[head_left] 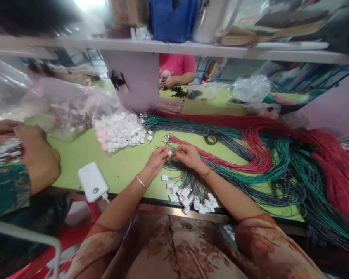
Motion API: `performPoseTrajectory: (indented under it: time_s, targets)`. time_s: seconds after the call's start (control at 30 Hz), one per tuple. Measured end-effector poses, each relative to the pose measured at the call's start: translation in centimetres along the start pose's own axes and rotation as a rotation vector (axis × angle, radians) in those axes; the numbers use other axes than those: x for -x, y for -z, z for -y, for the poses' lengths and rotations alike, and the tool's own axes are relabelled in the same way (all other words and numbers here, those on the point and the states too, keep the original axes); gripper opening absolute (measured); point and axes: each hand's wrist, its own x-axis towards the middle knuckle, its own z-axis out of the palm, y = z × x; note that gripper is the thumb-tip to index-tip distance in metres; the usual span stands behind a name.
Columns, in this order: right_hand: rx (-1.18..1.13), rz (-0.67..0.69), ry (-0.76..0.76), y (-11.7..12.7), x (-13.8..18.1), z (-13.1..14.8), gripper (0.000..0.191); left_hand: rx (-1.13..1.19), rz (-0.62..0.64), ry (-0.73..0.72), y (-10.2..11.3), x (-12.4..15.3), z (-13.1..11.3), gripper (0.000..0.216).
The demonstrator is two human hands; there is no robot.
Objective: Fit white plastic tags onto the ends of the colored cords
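Note:
My left hand (158, 158) and my right hand (186, 154) meet over the green table (125, 164), fingers pinched together on a small white connector (170, 152) and thin wire ends. Long bundles of red, green and dark wires (267, 155) spread to the right. A pile of finished white connectors with wires (192, 199) lies near the table's front edge below my hands. A clear bag of loose white connectors (118, 130) lies to the left.
A white power bank (92, 182) sits at the front left. A tape roll (211, 139) lies among the wires. A co-worker's arm (31, 155) rests at the left; another person in pink (176, 69) works across the table. A shelf (174, 48) overhangs.

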Motion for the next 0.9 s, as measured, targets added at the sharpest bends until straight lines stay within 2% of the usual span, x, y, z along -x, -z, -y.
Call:
performPoseTrajectory:
  time_s: [0.13, 0.23, 0.37, 0.43, 0.5, 0.57, 0.6, 0.7, 0.77, 0.8, 0.83, 0.9]
  targets:
    - [0.114, 0.035, 0.055, -0.3, 0.3, 0.1, 0.022, -0.049, -0.037, 0.034, -0.1, 0.0, 0.3, 0.02]
    - [0.124, 0.113, 0.077, -0.1, 0.3, 0.0, 0.019, -0.055, -0.045, 0.028, 0.1, -0.2, 0.5, 0.022]
    - [0.153, 0.127, 0.084, 0.2, 0.1, -0.2, 0.02, -0.154, -0.059, 0.03, 0.2, -0.4, 0.8, 0.021]
    - [0.088, 0.186, 0.069, 0.7, -0.2, -0.3, 0.023, -0.265, -0.061, -0.026, -0.1, 0.0, 0.7, 0.02]
    - [-0.041, 0.267, 0.011, 1.4, -0.7, -0.4, 0.027, -0.42, -0.033, -0.204, -0.8, 0.9, 0.5, 0.019]
    - [-0.108, 0.318, -0.058, 2.1, -1.1, -0.5, 0.031, -0.599, 0.109, -0.44, -1.9, 2.3, 0.4, 0.017]
    - [-0.088, 0.341, -0.075, 2.3, -1.3, -0.5, 0.031, -0.682, 0.262, -0.516, -2.5, 3.1, 0.5, 0.019]
    - [0.133, 0.382, -0.04, 1.7, -1.4, -0.4, 0.023, -0.88, 0.842, -0.595, -4.2, 5.3, 1.3, 0.02]
    - [0.299, 0.336, -0.011, 0.7, -1.1, -0.1, 0.015, -0.949, 1.052, -0.641, -4.8, 6.0, 1.9, 0.023]
    - [0.356, 0.302, -0.005, 0.2, -0.9, 0.0, 0.013, -0.96, 1.082, -0.661, -4.9, 6.1, 2.0, 0.025]
    - [0.386, 0.274, -0.007, -0.3, -0.8, 0.0, 0.011, -0.96, 1.062, -0.675, -4.8, 6.0, 1.9, 0.025]
    - [0.363, 0.254, -0.034, -1.0, -0.6, -0.1, 0.009, -0.974, 0.875, -0.692, -4.2, 5.1, 1.1, 0.024]
